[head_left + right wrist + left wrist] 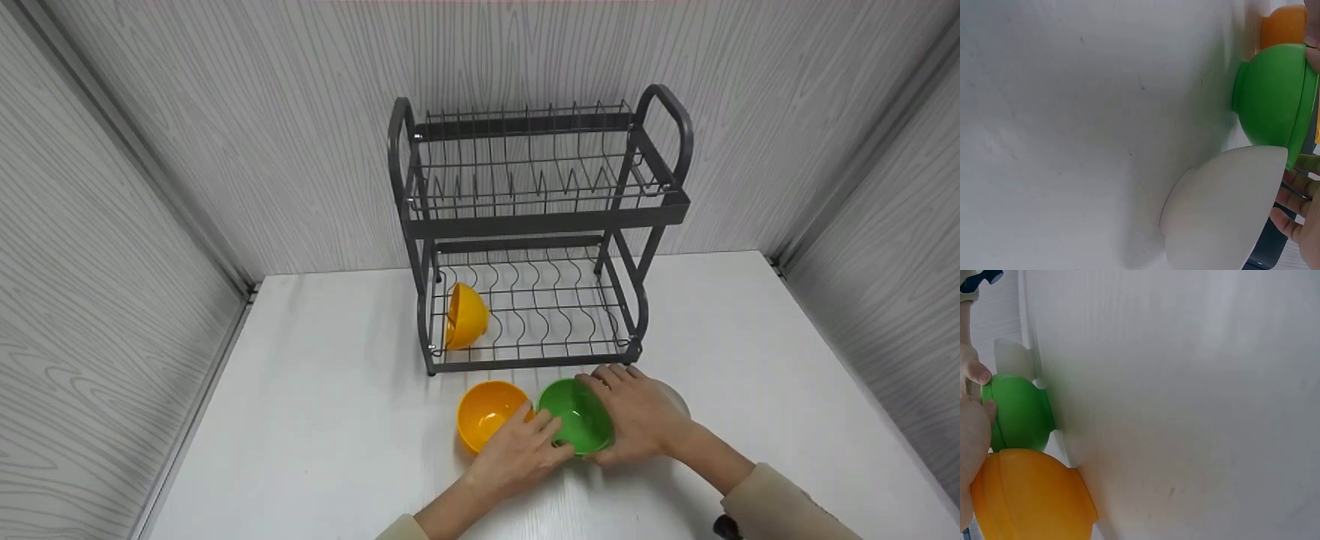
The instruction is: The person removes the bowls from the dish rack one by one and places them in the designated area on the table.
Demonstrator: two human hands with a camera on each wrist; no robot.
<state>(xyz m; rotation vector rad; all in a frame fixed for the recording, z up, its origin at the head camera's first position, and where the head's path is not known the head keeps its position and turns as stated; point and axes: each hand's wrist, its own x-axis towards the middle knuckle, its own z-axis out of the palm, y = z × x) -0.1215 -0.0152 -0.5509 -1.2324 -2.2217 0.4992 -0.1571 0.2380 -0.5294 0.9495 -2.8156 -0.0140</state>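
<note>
A green bowl [574, 412] stands upright on the white table in front of the rack. My left hand [517, 454] reaches over the near right rim of an orange bowl [487, 412] and pinches the green bowl's left rim. From the other side my right hand [637, 412] holds the green bowl, its thumb near and its fingers towards the back. Beneath and beyond the right hand sits a white bowl [1224, 208], mostly hidden in the head view. The right fingertips [1286, 219] show beside the white bowl's rim.
A dark two-tier dish rack [544, 221] stands behind the bowls. On its lower tier, at the left, a yellow bowl [469, 319] is tipped on its side. Grey wood-grain panels [315, 135] enclose the table [322, 420] at the back and both sides.
</note>
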